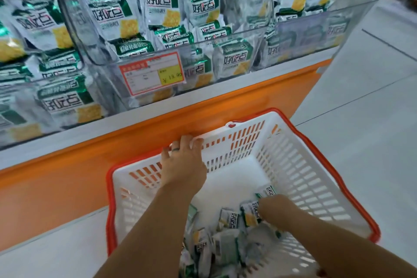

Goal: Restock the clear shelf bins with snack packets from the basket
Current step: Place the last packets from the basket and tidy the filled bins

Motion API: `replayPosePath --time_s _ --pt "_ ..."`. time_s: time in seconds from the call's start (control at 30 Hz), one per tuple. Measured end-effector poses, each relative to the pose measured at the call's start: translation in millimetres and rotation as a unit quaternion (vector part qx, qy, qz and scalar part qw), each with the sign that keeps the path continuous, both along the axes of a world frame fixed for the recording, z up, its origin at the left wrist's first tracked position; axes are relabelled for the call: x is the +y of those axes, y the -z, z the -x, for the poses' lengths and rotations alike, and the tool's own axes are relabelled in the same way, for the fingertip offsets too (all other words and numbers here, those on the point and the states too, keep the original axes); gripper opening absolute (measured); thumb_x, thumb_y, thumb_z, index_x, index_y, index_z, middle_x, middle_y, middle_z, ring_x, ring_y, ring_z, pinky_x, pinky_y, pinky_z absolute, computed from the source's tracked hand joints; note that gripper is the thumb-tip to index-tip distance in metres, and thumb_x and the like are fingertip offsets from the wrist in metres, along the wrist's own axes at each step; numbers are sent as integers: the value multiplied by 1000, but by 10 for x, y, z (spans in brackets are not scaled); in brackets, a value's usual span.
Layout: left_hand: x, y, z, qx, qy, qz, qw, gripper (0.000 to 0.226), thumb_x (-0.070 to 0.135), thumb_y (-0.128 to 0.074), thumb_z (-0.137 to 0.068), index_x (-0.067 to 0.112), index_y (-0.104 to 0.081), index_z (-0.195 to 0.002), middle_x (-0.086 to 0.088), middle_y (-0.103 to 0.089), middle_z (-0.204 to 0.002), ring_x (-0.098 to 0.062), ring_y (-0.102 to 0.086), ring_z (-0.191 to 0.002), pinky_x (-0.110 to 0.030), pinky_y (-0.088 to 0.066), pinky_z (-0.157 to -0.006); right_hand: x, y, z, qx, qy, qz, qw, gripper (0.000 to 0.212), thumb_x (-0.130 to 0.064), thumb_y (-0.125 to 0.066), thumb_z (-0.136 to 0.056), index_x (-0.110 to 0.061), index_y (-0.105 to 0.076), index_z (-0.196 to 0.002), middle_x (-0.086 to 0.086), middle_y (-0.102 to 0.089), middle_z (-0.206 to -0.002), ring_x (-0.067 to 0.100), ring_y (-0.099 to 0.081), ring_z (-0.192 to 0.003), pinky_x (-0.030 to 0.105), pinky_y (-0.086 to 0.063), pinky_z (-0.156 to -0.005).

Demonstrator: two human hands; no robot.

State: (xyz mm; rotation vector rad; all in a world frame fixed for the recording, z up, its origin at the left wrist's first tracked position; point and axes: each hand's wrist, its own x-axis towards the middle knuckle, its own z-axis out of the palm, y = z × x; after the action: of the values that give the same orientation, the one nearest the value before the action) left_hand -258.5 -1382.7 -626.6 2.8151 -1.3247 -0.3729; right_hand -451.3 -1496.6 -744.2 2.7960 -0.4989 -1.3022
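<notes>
A white plastic basket [300,165] with a red rim sits on the floor below the shelf. Several green-and-white snack packets [228,219] lie in its near half. My left hand [184,160] grips the basket's far rim, fingers curled over the edge. My right hand [274,209] reaches down into the basket and closes on a packet [249,214]; its fingertips are hidden among the packets. Above, clear shelf bins [144,67] hold many of the same packets.
An orange shelf base [225,108] runs just beyond the basket. A red-bordered price tag [153,73] with a yellow patch hangs on the middle bin's front. Pale floor tiles [372,97] spread to the right of the shelf.
</notes>
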Motion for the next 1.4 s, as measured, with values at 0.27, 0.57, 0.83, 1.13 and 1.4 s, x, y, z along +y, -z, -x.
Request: replayPosePath --time_s 0.27,0.57,0.83,1.13,1.4 --pt "107 -316 162 85 24 27 996 52 37 -58 -90 32 -40 -139 1 -41 -143 -24 -45 -129 -50 -36 -109 -187 -639 145 -103 99 -21 990 29 -13 -47 -94 -14 -60 -120 7 -57 -124 22 -54 -114 30 -43 -95" --pt "334 -62 93 49 15 15 999 56 32 -53 -94 32 -28 -145 4 -24 -154 -24 -29 -140 -48 -25 -114 -106 -236 209 -20 127 -40 991 31 -15 -52 -94 -11 -60 -124 9 -59 -126 23 -56 -115 33 -45 -97" --pt "185 168 -59 -6 17 -11 1000 61 33 -48 -96 30 -16 -148 -2 -19 -145 -29 -26 -132 -46 -28 -113 -50 268 69 45 22 -11 999 26 -8 -49 -91 -4 -63 -113 11 -64 -115 28 -62 -107 38 -49 -88" --pt "104 50 12 40 -7 -26 999 57 36 -55 -93 29 -30 -144 -1 -24 -147 -29 -32 -134 -45 -34 -110 -181 -202 50 -113 184 -42 976 20 -17 -40 -97 -12 -58 -103 7 -62 -110 22 -60 -95 29 -45 -78" --pt "45 -773 248 285 68 73 953 51 28 -61 -92 32 -41 -139 8 -46 -140 -12 -51 -119 -22 -48 -88 -250 -1879 -81 -492 412 -236 729 19 -16 -51 -96 -13 -53 -77 0 -63 -65 10 -65 -58 15 -45 -54"
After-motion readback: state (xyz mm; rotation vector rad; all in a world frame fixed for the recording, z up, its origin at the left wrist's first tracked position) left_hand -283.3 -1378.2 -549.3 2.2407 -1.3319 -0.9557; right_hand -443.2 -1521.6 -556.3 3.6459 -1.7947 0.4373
